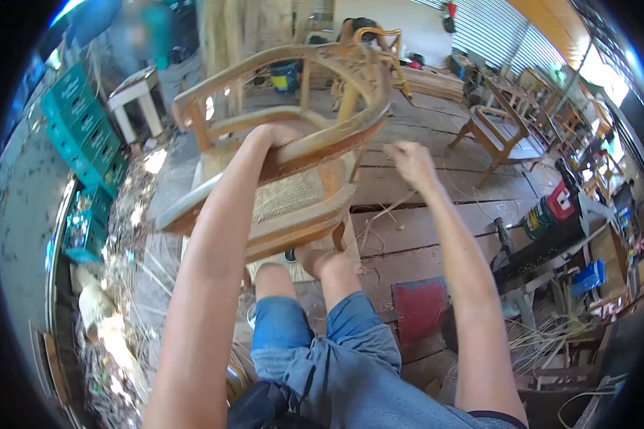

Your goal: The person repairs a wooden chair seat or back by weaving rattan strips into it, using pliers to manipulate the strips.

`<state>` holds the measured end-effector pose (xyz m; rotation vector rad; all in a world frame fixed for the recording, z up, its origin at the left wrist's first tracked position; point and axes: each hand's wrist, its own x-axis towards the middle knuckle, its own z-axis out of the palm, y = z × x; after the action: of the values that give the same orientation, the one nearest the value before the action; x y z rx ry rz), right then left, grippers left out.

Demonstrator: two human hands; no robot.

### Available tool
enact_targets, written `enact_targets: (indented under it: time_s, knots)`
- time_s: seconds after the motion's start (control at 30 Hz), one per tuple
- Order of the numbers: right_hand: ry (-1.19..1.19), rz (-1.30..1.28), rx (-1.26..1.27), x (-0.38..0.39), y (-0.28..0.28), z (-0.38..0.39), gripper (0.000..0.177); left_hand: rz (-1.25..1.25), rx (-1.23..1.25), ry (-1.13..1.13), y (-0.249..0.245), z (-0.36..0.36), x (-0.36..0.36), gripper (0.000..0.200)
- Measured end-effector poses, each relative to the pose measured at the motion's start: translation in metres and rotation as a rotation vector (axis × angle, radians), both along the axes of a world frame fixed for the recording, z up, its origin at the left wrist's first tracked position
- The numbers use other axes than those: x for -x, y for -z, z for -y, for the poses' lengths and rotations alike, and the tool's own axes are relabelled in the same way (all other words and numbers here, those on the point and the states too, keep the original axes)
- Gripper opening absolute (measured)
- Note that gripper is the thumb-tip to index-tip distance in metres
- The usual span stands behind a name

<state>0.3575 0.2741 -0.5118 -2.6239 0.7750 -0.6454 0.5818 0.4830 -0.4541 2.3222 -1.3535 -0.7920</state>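
A wooden armchair (368, 132) with a curved top rail and a woven cane seat (290, 194) stands in front of my knees. My left hand (283, 134) reaches over the inner side of the curved rail, its fingers mostly hidden behind the wood. To the right of the chair, my right hand (411, 163) is in the air with its fingers curled together. I cannot tell what, if anything, is pinched in it. Pale thin strands (386, 213) lie on the floor below that hand.
Green crates (79, 129) are stacked at the left, near a small white table (137, 100). Another wooden chair (504, 139) stands at the right. A red and dark green container (547, 211) and a bundle of cane strands (544, 343) lie nearer. A red panel (418, 307) rests by my leg.
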Motion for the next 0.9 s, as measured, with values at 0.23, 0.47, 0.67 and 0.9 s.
enact_targets:
  time_s: [0.23, 0.47, 0.67, 0.9]
  knots:
    - [-0.176, 0.327, -0.301, -0.054, 0.042, -0.009, 0.031, -0.013, 0.164, 0.14, 0.057, 0.072, -0.073, 0.042]
    - [-0.098, 0.361, -0.545, 0.032, 0.103, 0.057, 0.051, -0.414, 0.804, -0.158, -0.036, 0.08, -0.136, 0.026]
    - [0.531, 0.058, -0.661, 0.312, 0.165, 0.102, 0.067, -0.397, 1.035, -0.43, -0.239, 0.032, -0.148, 0.041]
    - [0.159, 0.457, -0.055, 0.302, -0.021, 0.092, 0.044, 0.79, 0.882, 0.273, -0.305, 0.038, 0.09, 0.03]
